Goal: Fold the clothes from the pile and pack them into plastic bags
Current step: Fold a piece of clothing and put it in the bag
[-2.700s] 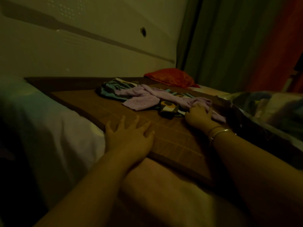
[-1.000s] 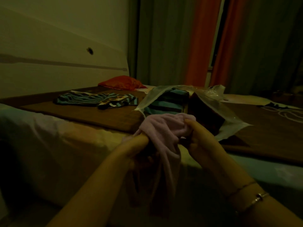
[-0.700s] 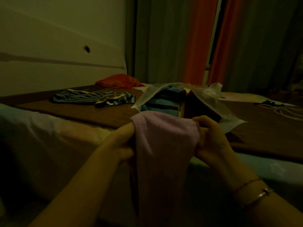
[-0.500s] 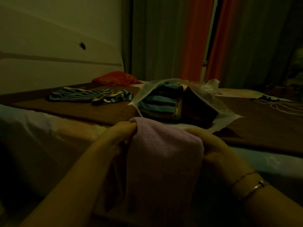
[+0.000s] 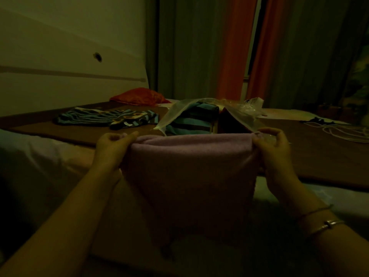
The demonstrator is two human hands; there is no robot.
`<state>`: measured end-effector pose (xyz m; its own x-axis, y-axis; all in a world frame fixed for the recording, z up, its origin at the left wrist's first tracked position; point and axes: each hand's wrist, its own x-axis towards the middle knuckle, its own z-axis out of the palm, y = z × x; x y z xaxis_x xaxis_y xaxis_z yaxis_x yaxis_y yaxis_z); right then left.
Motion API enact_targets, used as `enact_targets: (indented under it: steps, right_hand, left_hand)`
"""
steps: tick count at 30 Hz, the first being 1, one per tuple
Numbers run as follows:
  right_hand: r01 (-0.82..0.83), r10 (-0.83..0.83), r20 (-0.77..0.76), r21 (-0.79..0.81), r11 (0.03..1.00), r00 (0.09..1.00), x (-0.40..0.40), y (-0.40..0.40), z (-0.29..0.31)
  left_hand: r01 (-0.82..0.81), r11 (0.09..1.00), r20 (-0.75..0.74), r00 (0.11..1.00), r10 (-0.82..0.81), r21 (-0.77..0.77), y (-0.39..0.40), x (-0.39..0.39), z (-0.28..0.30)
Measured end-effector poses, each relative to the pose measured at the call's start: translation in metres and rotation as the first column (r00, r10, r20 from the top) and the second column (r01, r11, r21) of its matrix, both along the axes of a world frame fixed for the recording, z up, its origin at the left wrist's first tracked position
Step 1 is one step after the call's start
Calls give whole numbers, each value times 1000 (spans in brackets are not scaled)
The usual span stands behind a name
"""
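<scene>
Wider-spread pink garment [image 5: 191,176], hem unseen

- The pink garment [image 5: 191,176], stretched between the left hand [image 5: 111,150] and the right hand [image 5: 273,150], hangs as a curtain across the near middle — it blocks a straight reach forward.
- Right behind it sits the plastic bag [image 5: 201,116] with folded clothes inside, its mouth facing the cloth.
- Bare brown mat [image 5: 75,134] lies open left of the bag, up to the striped garment [image 5: 103,117].
- Far right, a white cord [image 5: 339,132] lies loose on the mat — the mat between cord and bag is open.
</scene>
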<state>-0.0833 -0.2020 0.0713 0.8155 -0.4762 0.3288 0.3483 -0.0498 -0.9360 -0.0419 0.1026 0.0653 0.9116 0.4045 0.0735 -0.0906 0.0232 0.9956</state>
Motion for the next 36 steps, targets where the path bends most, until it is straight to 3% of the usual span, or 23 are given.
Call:
enact_targets:
  steps: [2,5,9,10,12,13,14,15,17,19,20,21,25,28,32,36]
  right_hand:
    - [-5,6,31,-29,1000,1000,1,-2,-2]
    - [-35,27,-81,-99,995,996,5,-2,-5]
    - [-24,0,-132,-173,985,991,10,3,-8]
    - [-39,17,-111,-197,980,994,10,7,-7]
    - [-128,110,-88,-236,963,990,8,16,-3]
    - [-200,182,-94,-247,948,979,6,22,-2]
    - [-274,255,-103,-259,926,961,5,28,-1]
    - [-336,318,-109,-279,900,942,3,34,0]
    - [-427,415,-107,-313,848,903,-1,45,-1]
    - [-487,487,-85,-314,815,870,-4,54,-1]
    - [-502,507,-70,-310,808,859,-5,57,-1]
    - [-508,518,-54,-304,806,854,-5,59,-1]
    - [-439,445,-46,-290,850,894,-1,63,-2]
    - [-486,480,-91,-247,838,873,2,63,-5]
    - [-541,493,-222,-341,769,841,2,62,-8]
    - [-687,560,-402,-353,636,725,-2,60,-12]
  left_hand:
    - [-6,1000,-25,1000,5,-22,3,0,2]
    - [58,998,-113,992,-57,5,6,3,1]
    - [56,934,-166,986,3,352,3,10,-11]
    - [56,868,-194,980,47,494,2,10,-14]
    - [143,611,-288,947,145,779,-4,8,-18]
    - [197,473,-309,935,172,859,-10,4,-18]
    - [226,403,-307,940,149,887,-17,0,-18]
    - [245,396,-290,955,58,885,-26,-4,-16]
    - [355,514,-224,927,-301,781,-44,-14,-10]
    - [560,583,-134,779,-613,588,-61,-26,-3]
    - [630,585,-102,720,-686,511,-66,-30,-2]
    - [654,591,-79,699,-710,473,-70,-31,-1]
    - [580,652,2,746,-665,488,-73,-30,-3]
    - [562,715,8,784,-621,415,-72,-27,-6]
    - [582,740,23,781,-624,338,-68,-25,-4]
    - [634,697,42,729,-683,336,-62,-28,0]
